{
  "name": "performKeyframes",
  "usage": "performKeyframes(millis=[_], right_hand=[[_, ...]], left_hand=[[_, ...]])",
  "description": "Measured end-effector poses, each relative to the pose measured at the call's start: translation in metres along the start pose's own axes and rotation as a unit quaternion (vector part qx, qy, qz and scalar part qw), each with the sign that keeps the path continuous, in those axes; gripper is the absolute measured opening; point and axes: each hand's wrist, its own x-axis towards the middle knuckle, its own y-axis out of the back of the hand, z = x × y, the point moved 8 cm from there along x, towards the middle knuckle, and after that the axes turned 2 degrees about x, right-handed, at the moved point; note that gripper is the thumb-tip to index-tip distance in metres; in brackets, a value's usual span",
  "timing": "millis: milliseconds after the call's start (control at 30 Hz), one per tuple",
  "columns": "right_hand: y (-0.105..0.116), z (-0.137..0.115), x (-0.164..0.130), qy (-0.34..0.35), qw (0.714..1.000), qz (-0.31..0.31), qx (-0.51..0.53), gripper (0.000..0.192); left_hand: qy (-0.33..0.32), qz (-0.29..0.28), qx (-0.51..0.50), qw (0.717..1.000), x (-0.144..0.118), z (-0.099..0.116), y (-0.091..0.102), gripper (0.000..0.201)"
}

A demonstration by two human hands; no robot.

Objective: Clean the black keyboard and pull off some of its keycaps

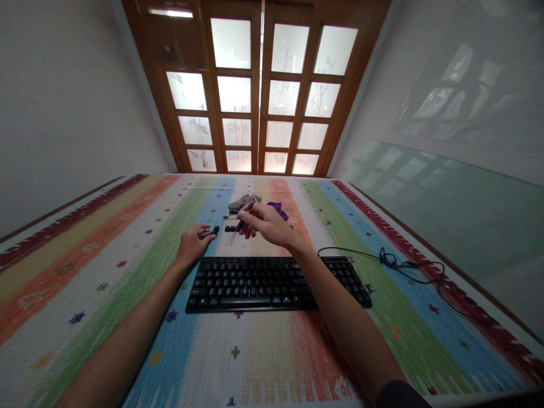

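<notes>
My left hand (194,243) is closed in a pinch, with a small black keycap (216,229) at the tips of its thumb and forefinger, just above or on the cloth. In my right hand (264,222) is a wire keycap puller (240,224), its dark handle between thumb and fingers and its thin wire ends pointing down and left. Several loose black keycaps (230,229) lie in a row between the two hands. A black keyboard (250,283) rests nearer to me, partly covered by my right forearm.
Behind my right hand lie a crumpled grey cloth (243,203) and a purple cloth (278,210). The keyboard's black cable (403,263) trails off to the right in a tangle. A striped, patterned tablecloth (140,266) covers the table. Wooden glazed doors (258,113) stand beyond.
</notes>
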Motion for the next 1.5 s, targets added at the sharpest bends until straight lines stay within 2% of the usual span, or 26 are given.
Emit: performKeyframes(millis=[233, 567, 767, 1133, 1333, 1500], right_hand=[[-0.014, 0.008, 0.001, -0.012, 1.0, -0.025, 0.007, 0.021], [-0.044, 0.004, -0.004, 0.0, 0.993, -0.083, -0.082, 0.017], [-0.049, 0.003, -0.004, 0.001, 0.99, -0.08, -0.113, 0.015], [-0.072, 0.017, -0.004, 0.008, 0.978, -0.086, -0.191, 0.013], [-0.077, 0.021, -0.004, 0.007, 0.979, -0.087, -0.186, 0.013], [-0.082, 0.03, -0.004, 0.004, 0.982, -0.07, -0.177, 0.012]], left_hand=[[-0.011, -0.005, 0.014, 1.0, 0.0, 0.002, -0.001, 0.028], [-0.012, -0.001, 0.024, 1.0, -0.001, 0.007, 0.002, 0.027], [-0.002, -0.002, 0.015, 1.0, -0.003, 0.01, 0.004, 0.026], [0.015, -0.004, -0.007, 1.0, -0.011, 0.005, 0.014, 0.034], [0.043, 0.006, -0.055, 0.998, -0.016, 0.006, 0.023, 0.039], [0.053, -0.005, -0.074, 0.996, -0.032, 0.01, 0.031, 0.039]])
